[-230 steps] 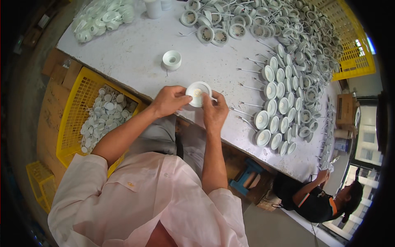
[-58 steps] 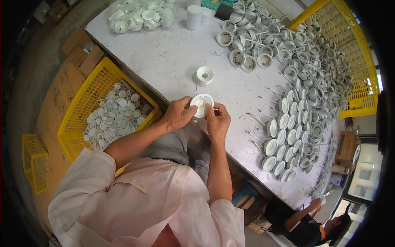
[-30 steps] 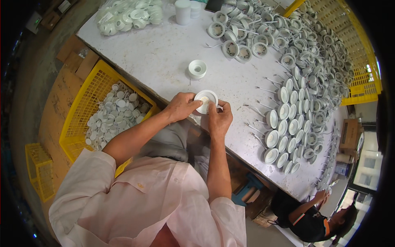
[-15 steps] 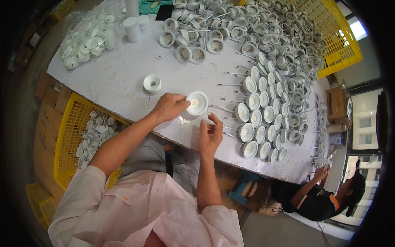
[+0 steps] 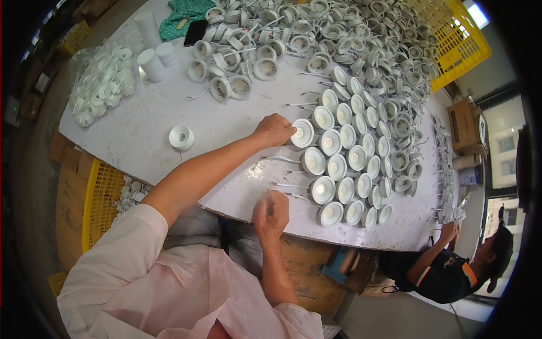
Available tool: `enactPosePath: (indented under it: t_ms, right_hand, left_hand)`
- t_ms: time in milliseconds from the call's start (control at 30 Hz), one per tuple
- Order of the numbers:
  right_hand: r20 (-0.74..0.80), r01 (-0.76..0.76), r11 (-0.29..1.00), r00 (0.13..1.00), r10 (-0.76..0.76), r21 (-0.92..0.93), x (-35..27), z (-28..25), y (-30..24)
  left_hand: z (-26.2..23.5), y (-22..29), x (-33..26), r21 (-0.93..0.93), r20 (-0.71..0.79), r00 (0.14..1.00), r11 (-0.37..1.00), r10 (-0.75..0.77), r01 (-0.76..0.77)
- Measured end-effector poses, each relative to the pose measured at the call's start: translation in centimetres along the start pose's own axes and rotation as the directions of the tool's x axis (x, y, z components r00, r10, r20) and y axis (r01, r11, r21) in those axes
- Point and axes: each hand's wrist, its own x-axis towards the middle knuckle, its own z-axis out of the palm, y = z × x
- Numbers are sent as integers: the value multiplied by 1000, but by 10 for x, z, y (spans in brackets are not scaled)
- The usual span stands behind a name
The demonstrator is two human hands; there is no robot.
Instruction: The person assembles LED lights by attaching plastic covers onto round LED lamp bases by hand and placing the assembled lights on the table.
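My left hand [image 5: 275, 131] reaches across the table and pinches the rim of a round white LED downlight [image 5: 302, 133]. That light sits at the left edge of a cluster of similar downlights [image 5: 336, 168], set face up in slanting rows with their wire leads pointing left. Near the table's front edge, my right hand [image 5: 271, 214] is curled closed with no object visible in it; it is slightly blurred. A single white cup-shaped part [image 5: 181, 137] stands apart on the left of the table.
A large heap of ring-shaped lamp housings [image 5: 299, 43] fills the back. A bag of white parts [image 5: 106, 85], white cylinders [image 5: 151, 65], a phone [image 5: 195, 33] and a green cloth [image 5: 183, 17] lie back left. Yellow crates [image 5: 101, 198] flank the table. A co-worker [image 5: 440, 277] is at right.
My left hand has carried the downlight right, from the table's middle to the edge of the cluster. My right hand has drawn back toward the table's front edge and curled. The view has shifted.
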Motion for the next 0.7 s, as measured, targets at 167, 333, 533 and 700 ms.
enactPosePath:
  t_ms: [167,333,533,700]
  right_hand:
    - [28,40,999,999,-39,-16,-1,0,1]
    - [30,54,998,998,-53,-17,-2,1,2]
    - [42,15,1000,999,-15,7,-5,-1,5]
    - [70,-19,997,997,14,72,-5,-10,3]
  left_hand:
    - [11,1,10,125,-36,997,990,64,-59]
    - [18,7,15,179,-65,997,984,40,-28]
    - [21,17,13,223,-118,993,975,20,7]
    - [25,23,6,226,-136,990,974,24,7]
